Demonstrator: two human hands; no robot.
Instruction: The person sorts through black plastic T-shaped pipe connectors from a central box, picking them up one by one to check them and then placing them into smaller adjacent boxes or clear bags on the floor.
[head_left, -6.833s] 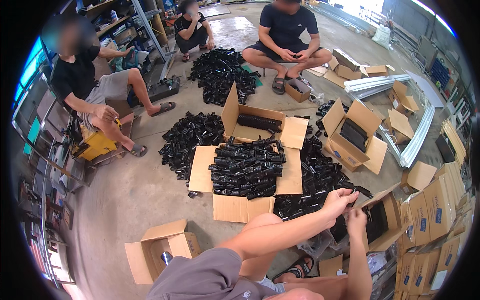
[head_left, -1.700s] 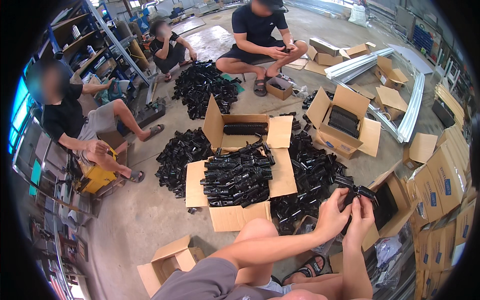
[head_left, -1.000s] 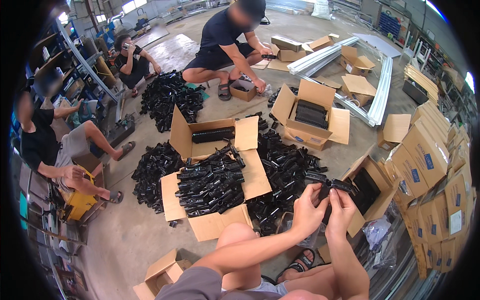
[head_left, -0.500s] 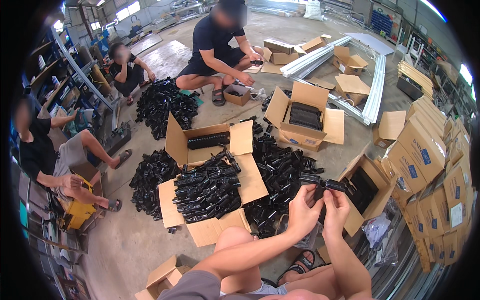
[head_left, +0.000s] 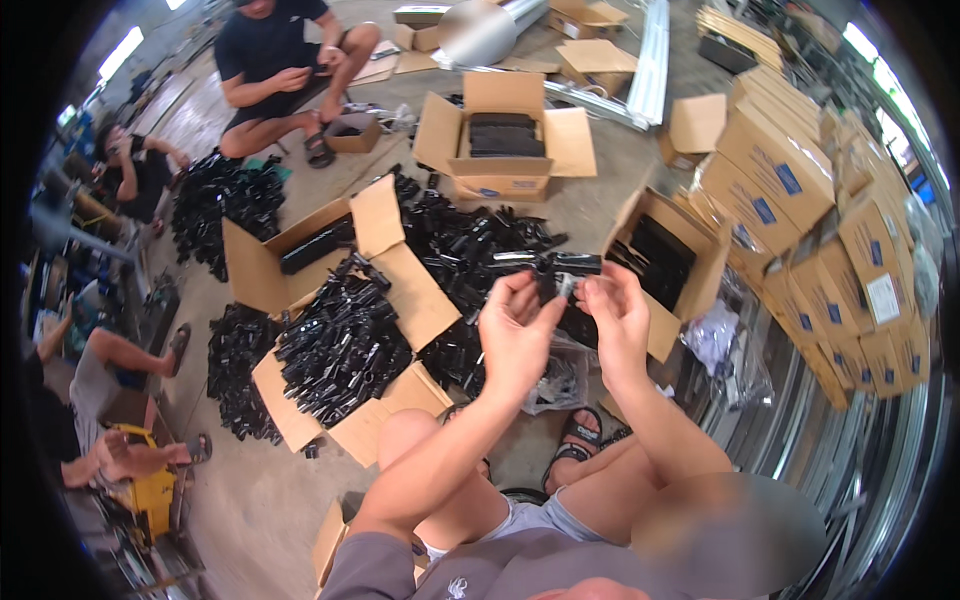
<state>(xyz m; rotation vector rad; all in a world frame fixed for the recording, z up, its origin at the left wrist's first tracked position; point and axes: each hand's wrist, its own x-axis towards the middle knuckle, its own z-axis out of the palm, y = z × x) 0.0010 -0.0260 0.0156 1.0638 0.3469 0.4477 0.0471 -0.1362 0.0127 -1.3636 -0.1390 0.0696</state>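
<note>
Out in front of me, above the heap, my left hand (head_left: 517, 330) has its thumb and fingers pinched on a glossy black elongated part (head_left: 575, 263). At the part's right end, my right hand (head_left: 617, 315) closes its fingertips on it. A small pale piece (head_left: 567, 286) shows between the two sets of fingertips; I cannot make out what it is. Below and behind my hands lies a loose heap of similar black parts (head_left: 450, 240). An open carton (head_left: 655, 325) holding stacked black pieces stands just right of my right hand.
To the left, black parts (head_left: 345, 340) are piled on an open carton's flaps (head_left: 430, 295). Another open carton (head_left: 500, 187) stands ahead. Closed cartons (head_left: 760, 160) are stacked at right, beside long metal profiles (head_left: 800, 440). A co-worker (head_left: 275, 60) sits at far left; others are further left.
The view has tilted down and turned right, so the surroundings sit further left and higher. Both hands still grip the black part, which now lies nearly level, and the pale piece has come into sight.
</note>
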